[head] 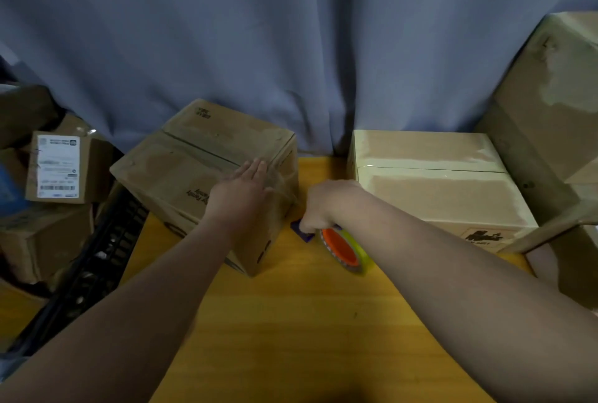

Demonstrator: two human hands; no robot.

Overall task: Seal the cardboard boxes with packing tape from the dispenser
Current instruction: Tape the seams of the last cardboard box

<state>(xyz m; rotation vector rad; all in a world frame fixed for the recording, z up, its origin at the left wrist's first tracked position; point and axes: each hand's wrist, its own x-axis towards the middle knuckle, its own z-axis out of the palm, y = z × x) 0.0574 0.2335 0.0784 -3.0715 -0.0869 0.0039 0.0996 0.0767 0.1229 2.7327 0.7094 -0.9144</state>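
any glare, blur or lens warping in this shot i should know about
Head view: dim and soft overall; pale glare on the taped top of the right box; wide-angle warping makes the tall box at the right edge lean inward; the shipping label is too blurred to read; dark shadow on the table at the bottom edge.

Your forearms (145, 299), at the lower left and lower right of the frame, are bare, as are your left hand (242, 185) and right hand (325, 205).
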